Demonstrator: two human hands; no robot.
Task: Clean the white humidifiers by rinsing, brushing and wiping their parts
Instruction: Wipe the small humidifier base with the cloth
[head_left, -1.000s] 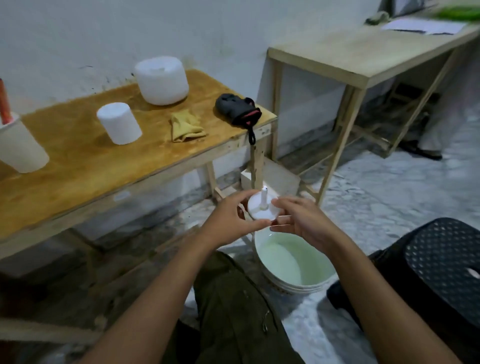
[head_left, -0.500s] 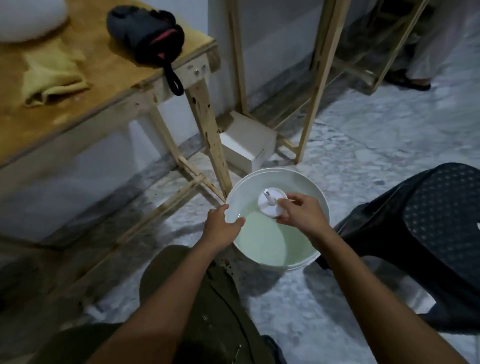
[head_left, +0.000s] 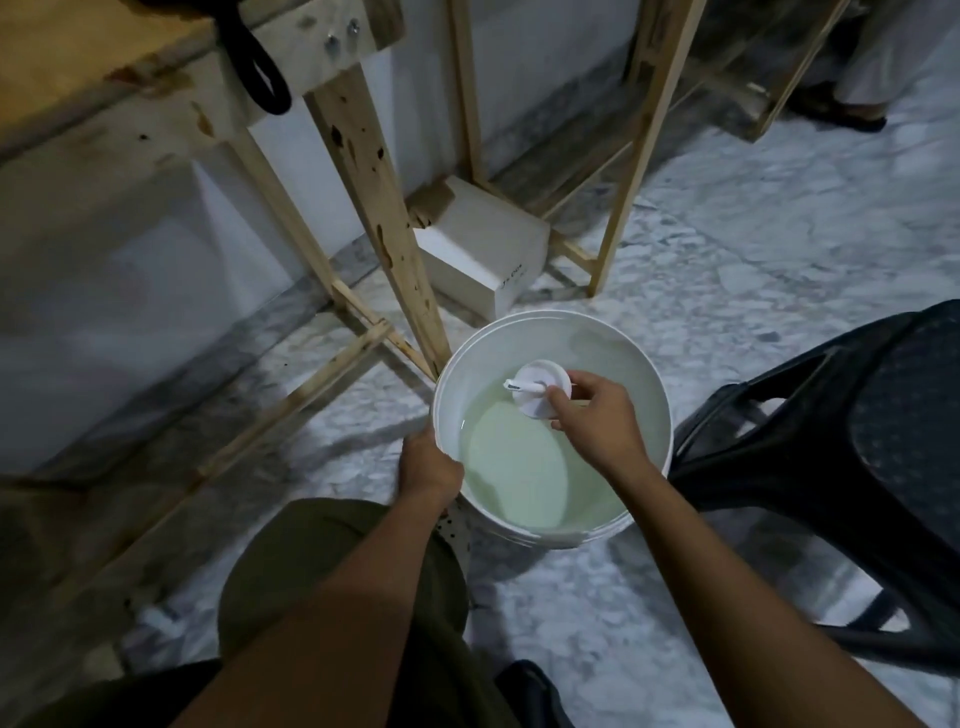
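A white bucket (head_left: 644, 384) with pale greenish water stands on the marble floor. My right hand (head_left: 597, 421) pinches a small round white humidifier cap (head_left: 535, 395) with a thin stem, holding it tilted inside the bucket just above the water. My left hand (head_left: 428, 467) grips the bucket's near left rim.
A wooden table leg (head_left: 374, 208) stands just behind the bucket, and a white box (head_left: 483, 254) sits on the floor beyond it. A black plastic stool (head_left: 857, 467) is close on the right. A second wooden table frame (head_left: 639, 130) stands further back.
My view has tilted down toward the floor. The right hand lowered the cap from chest height into the bucket, and the left hand let go of the cap and took the bucket's rim.
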